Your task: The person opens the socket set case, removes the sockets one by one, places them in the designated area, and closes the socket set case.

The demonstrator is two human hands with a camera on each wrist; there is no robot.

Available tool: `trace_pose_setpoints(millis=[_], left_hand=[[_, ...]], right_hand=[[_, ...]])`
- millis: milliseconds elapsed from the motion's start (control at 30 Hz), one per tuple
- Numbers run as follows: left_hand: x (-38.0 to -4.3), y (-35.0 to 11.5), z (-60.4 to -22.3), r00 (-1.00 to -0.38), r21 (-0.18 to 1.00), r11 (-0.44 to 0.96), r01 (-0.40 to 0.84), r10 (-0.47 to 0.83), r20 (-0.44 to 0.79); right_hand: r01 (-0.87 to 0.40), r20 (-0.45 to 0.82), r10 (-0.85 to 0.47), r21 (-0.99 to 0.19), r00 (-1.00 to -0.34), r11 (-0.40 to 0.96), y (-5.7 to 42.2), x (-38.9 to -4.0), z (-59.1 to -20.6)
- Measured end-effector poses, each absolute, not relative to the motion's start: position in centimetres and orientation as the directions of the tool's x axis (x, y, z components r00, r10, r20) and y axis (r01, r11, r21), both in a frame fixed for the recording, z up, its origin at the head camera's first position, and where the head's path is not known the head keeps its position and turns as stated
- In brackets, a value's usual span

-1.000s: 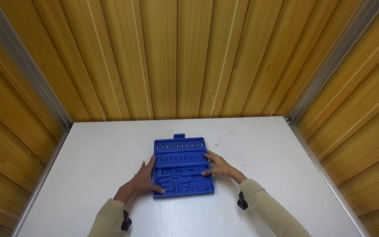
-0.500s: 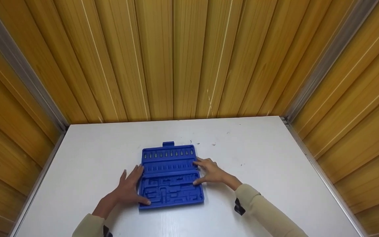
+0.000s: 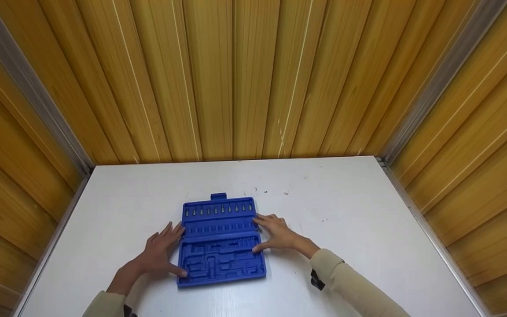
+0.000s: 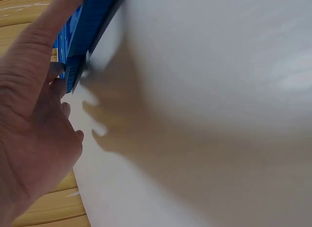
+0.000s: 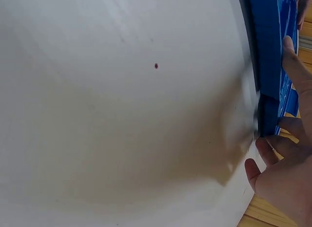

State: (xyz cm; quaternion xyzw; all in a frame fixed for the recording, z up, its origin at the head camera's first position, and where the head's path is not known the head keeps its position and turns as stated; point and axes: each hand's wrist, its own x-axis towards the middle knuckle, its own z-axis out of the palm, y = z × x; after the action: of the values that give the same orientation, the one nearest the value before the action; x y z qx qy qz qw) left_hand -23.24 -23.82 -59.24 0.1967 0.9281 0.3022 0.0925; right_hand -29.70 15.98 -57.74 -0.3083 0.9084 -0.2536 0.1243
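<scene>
An opened blue plastic tool case (image 3: 222, 281) lies on the white table, its latch tab (image 3: 218, 196) at the far edge. Several small metal bits (image 3: 215, 210) stand in a row in the far half; the near half has moulded recesses. My left hand (image 3: 157, 254) holds the left side, thumb over the near-left corner, fingers along the edge. My right hand (image 3: 280, 234) grips the right side around the hinge, thumb on the near half's rim. Both wrist views show the case's side wall (image 4: 92, 27) close over the tabletop, thumbs on top, fingers beside it.
The white table (image 3: 346, 211) extends around the case on all sides. Small dark specks (image 3: 266, 192) mark its surface beyond the case. Wood-patterned panels (image 3: 253, 88) stand at the back and both sides, with grey metal posts (image 3: 38, 83) in the corners.
Both hands have shifted left and nearer to me together with the tool case, which stays opened out. Their hold at its two sides remains much the same.
</scene>
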Motion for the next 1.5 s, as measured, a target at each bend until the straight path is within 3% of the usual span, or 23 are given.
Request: trace_pose_setpoints(millis=[167,367,633,933,1100,1267,1400,1500], left_hand=[[-23.5,-24.0,-59.0,-0.909,0.616,0.729,0.298,0.413,-0.05],[-23.6,-24.1,-59.3,-0.906,0.624,0.724,0.296,0.42,-0.058],[-23.7,-24.3,-59.8,-0.897,0.627,0.715,0.308,0.439,-0.059],[-23.7,-24.4,-59.7,-0.895,0.583,0.742,0.331,0.442,-0.054],[-23.5,-24.4,-60.0,-0.895,0.585,0.745,0.322,0.44,-0.068],[-23.6,-24.4,-60.1,-0.89,0.58,0.747,0.326,0.449,-0.079],[-23.9,-24.4,-60.0,-0.887,0.578,0.751,0.319,0.451,-0.097],[-24.0,-24.5,-59.9,-0.888,0.575,0.756,0.313,0.447,-0.104]], right_hand=[[-0.506,-0.032,-0.614,-0.532,-0.789,0.678,15.4,-30.5,-57.1],[-0.549,0.13,-0.61,-0.606,-0.782,0.576,12.9,-31.7,-56.1],[-0.503,0.065,-0.659,-0.703,-0.749,0.503,5.2,-32.8,-56.6],[-0.358,0.146,-0.471,-0.844,-0.87,0.4,-2.8,-33.5,-59.3],[-0.353,0.185,-0.329,-0.733,-0.926,0.581,-5.0,-33.6,-59.4],[-0.291,0.112,-0.281,-0.585,-0.953,0.757,-6.1,-34.0,-58.7],[-0.284,0.052,-0.3,-0.503,-0.953,0.816,-6.7,-34.3,-58.3],[-0.292,0.04,-0.317,-0.511,-0.947,0.808,-7.1,-34.5,-58.4]])
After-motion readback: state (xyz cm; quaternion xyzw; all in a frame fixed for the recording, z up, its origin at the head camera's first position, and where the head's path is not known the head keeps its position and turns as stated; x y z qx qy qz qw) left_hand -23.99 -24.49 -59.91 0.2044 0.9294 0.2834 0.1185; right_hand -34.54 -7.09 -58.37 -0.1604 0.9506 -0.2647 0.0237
